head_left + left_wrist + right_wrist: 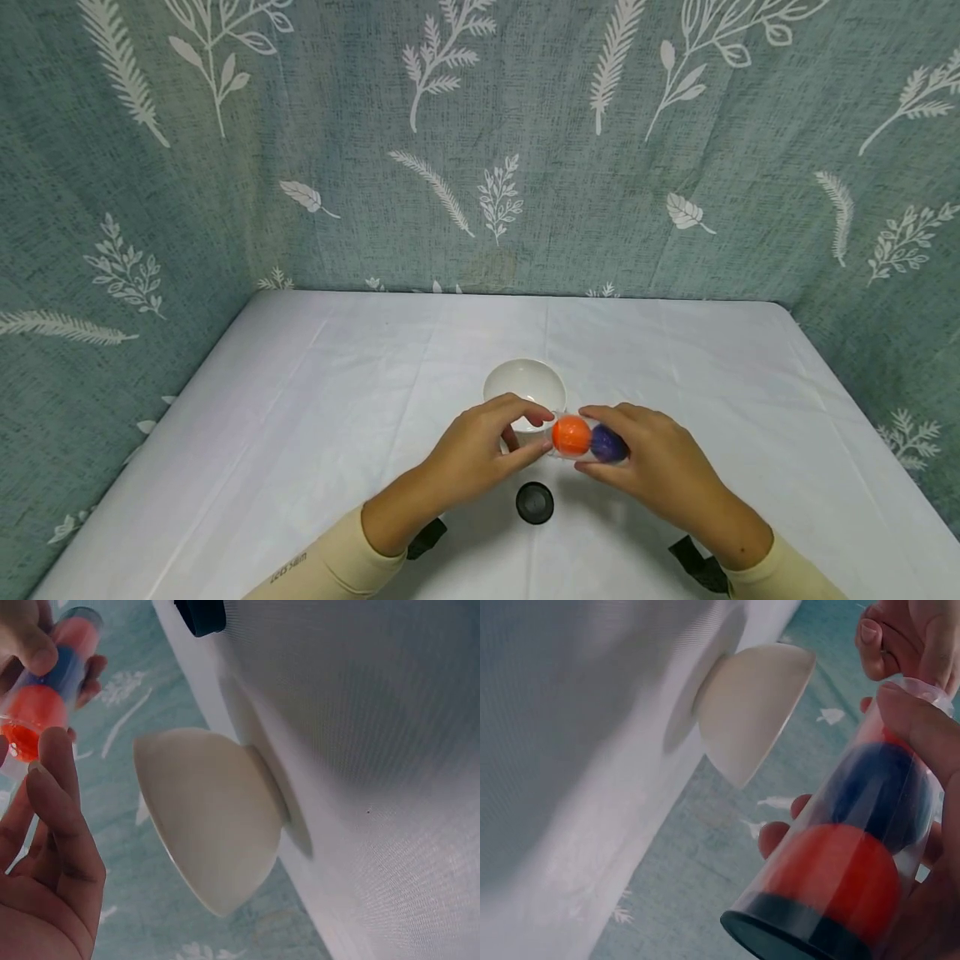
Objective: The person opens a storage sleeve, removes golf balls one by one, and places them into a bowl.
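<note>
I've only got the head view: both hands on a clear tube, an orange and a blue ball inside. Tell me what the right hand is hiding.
Observer: In the right wrist view, the clear tube holds a third ball. This red ball sits behind the blue ball, inside the right hand.
Operator: Report how that end is closed.
Observer: A black base seals it just past the red ball.
Operator: Now check the end by the left hand.
Observer: Beside the left hand, the clear rim shows no cap.
</note>
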Demonstrator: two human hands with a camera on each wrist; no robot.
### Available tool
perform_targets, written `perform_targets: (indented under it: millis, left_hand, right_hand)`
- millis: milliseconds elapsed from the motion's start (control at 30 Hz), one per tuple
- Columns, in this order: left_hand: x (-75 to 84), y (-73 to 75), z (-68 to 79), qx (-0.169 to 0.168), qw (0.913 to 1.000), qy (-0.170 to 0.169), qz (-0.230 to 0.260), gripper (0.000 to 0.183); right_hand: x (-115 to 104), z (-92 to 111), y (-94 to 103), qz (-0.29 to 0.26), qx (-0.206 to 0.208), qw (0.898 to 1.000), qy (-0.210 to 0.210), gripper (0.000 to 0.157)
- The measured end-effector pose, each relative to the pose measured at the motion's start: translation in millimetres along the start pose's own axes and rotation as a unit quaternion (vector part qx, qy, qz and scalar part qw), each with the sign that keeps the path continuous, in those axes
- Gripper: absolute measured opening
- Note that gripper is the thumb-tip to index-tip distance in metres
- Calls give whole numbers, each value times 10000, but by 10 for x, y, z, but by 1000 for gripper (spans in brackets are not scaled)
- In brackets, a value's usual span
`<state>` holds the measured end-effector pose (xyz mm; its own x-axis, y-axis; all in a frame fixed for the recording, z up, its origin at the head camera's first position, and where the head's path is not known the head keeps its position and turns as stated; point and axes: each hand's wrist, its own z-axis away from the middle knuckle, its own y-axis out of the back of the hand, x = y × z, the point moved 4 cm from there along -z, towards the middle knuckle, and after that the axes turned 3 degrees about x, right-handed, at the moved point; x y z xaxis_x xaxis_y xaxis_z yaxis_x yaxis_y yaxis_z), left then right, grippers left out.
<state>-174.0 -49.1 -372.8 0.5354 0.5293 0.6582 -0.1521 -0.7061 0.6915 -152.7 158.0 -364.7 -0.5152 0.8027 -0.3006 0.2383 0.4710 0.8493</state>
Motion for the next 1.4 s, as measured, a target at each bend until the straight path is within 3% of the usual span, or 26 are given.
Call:
perform_targets:
  millis: [300,700,933,1400]
  left_hand:
    - [13,-17,8,-92,9999,29,63,28]
    - [4,-64,7,-260,9996,71,90,31]
    - [1,-69,13,-363,9993,55,110,31]
    - [-7,-69,8,-418,9985,95,354,31]
  right_hand:
    - [-54,3,25,615,-263,9977,-89,61]
    - [-86,25,76,1144,-186,9932,144,62]
    - [-134,31,111,1353,-133,9899,407,62]
    - [-141,22,142,1460,-291,9883,327,62]
